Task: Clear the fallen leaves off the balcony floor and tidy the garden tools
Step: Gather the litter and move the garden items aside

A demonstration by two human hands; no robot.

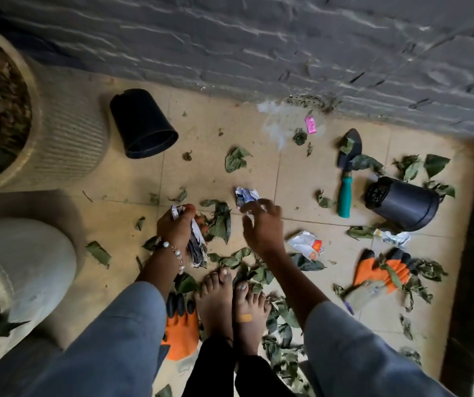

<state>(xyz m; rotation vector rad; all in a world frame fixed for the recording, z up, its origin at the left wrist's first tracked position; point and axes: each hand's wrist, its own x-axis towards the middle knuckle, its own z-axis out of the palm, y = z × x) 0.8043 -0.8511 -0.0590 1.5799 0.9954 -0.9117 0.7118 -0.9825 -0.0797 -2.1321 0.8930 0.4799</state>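
Crumpled paper [246, 196] lies on the tiles just past her right hand [261, 227], whose fingers are spread and empty above it. Her left hand [175, 227] grips a wad of scraps [197, 247]. Leaves [237, 159] are scattered round her bare feet [230, 305]; the trowel [346, 179] and glove [382, 270] lie to the right. Stooped and barefoot, she might slip on leaves, or the overfull left fist may shed scraps.

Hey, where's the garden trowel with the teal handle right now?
The trowel lies on the floor tiles at the right of the head view, just left of the tipped-over black pot, its blade pointing toward the grey wall.
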